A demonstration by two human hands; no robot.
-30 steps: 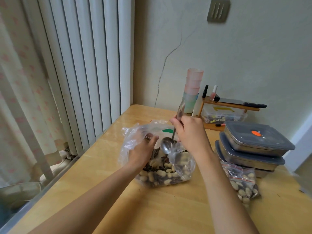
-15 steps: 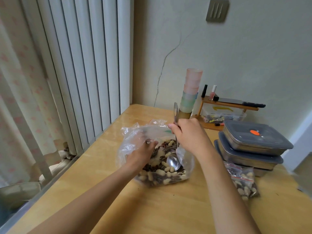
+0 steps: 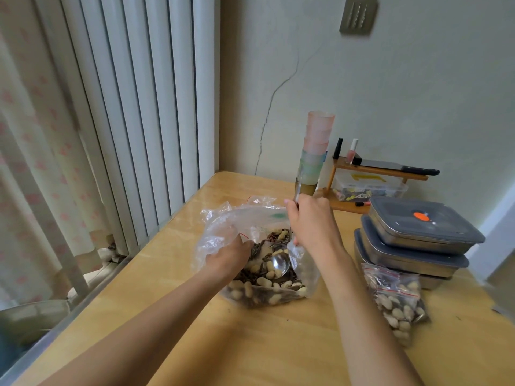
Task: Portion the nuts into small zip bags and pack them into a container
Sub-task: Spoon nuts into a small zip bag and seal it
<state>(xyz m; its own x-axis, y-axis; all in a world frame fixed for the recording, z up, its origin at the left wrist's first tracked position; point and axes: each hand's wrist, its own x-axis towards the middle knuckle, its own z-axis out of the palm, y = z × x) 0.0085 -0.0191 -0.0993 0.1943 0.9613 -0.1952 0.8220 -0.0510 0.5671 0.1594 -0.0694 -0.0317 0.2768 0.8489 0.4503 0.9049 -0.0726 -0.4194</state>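
Note:
A large clear plastic bag (image 3: pixel 217 232) of mixed nuts and seeds (image 3: pixel 267 285) lies on the wooden table (image 3: pixel 250 346). My left hand (image 3: pixel 228 256) grips the bag's left edge and holds its mouth apart. My right hand (image 3: pixel 310 227) grips the handle of a metal spoon (image 3: pixel 280 264), whose bowl is down inside the bag among the nuts. A small filled zip bag (image 3: pixel 395 299) with a red strip lies to the right. Behind it stand three stacked steel containers with grey lids (image 3: pixel 418 232).
A stack of pastel plastic cups (image 3: pixel 316 151) rises just behind my right hand. A small wooden shelf (image 3: pixel 376 171) against the wall carries nail polish bottles and a knife, with a clear box beneath. Vertical blinds (image 3: pixel 133 107) and the table's edge run along the left.
My right hand has lowered the spoon from above the bag's mouth down into the nuts. My left hand has kept its hold on the bag.

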